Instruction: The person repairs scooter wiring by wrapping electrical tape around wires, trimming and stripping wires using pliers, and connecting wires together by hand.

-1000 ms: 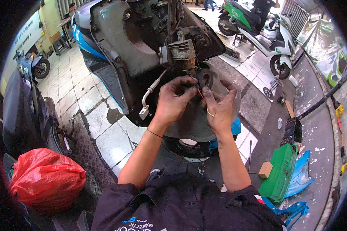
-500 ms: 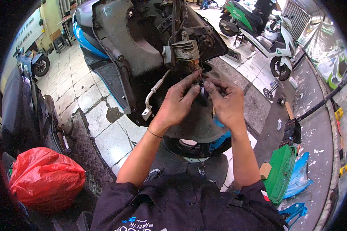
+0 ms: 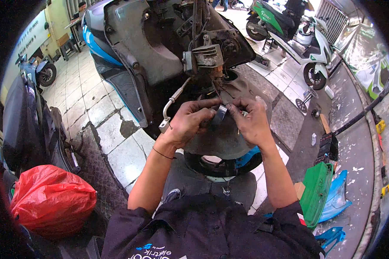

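Thin wires (image 3: 218, 89) hang below a dirty metal housing (image 3: 208, 56) on a partly stripped scooter front. My left hand (image 3: 186, 122) is closed, thumb and fingers against a shiny dark band that looks like a roll of black tape (image 3: 221, 113). The wire ends meet the fingertips just above it. My right hand (image 3: 251, 120) is closed too, thumb and forefinger pinched at the roll's right side; what lies between them is hidden. Under both hands is the scooter's dark front mudguard (image 3: 216, 142), above the wheel.
A bent silver pipe (image 3: 173, 100) sticks out left of my left hand. At lower left is a red plastic bag (image 3: 52, 200) beside a dark scooter seat (image 3: 23, 121). A green case (image 3: 315, 194) and blue panels (image 3: 336, 196) lie right. A white scooter (image 3: 314, 64) stands beyond.
Both hands have moved down and slightly nearer to me, away from the metal housing. More wire shows above my fingers, and the shiny roll between the hands has come into plainer view.
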`<action>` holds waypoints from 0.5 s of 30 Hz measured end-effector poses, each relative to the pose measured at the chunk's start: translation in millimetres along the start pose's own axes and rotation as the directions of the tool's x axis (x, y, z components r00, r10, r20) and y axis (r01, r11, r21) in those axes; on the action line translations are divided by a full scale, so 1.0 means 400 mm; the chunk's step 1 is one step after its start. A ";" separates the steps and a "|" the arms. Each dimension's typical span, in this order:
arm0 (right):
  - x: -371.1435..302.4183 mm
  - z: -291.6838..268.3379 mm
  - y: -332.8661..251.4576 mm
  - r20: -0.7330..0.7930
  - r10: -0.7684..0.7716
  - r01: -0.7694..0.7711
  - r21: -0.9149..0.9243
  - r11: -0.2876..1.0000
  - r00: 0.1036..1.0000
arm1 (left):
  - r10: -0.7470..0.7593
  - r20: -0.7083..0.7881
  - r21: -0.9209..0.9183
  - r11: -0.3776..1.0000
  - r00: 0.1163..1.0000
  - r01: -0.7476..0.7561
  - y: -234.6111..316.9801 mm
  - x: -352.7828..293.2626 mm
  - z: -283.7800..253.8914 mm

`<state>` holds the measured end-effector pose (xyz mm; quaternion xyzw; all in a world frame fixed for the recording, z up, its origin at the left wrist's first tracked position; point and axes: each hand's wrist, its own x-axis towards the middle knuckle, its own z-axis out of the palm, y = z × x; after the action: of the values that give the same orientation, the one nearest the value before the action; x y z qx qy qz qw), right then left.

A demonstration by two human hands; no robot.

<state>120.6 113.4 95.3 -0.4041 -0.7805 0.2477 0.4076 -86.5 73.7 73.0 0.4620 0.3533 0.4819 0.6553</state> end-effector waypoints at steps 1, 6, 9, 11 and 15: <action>-0.003 0.005 0.006 -0.028 0.004 -0.005 -0.014 1.000 1.000 | 0.005 0.020 -0.001 1.000 1.000 -0.005 0.002 -0.007 0.000; -0.013 -0.001 0.028 -0.057 -0.199 0.186 -0.179 0.966 0.978 | 0.436 -0.027 0.134 0.893 0.900 -0.429 -0.011 -0.037 0.042; -0.023 0.008 0.037 -0.038 -0.242 0.230 -0.205 0.951 0.969 | 0.624 -0.124 0.351 0.755 0.772 -0.554 -0.013 -0.034 0.064; -0.033 0.024 0.042 -0.051 -0.296 0.279 -0.216 0.936 0.954 | 0.674 -0.077 0.458 0.678 0.734 -0.575 -0.003 -0.032 0.067; -0.066 0.073 0.046 -0.134 -0.224 0.203 -0.154 0.967 0.965 | 0.752 0.085 0.749 0.384 0.654 -0.540 0.029 -0.015 0.086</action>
<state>113.2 99.8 54.7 -0.3626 -0.8018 0.1161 0.4606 -60.4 60.0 95.2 0.7093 0.3858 0.5778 0.1195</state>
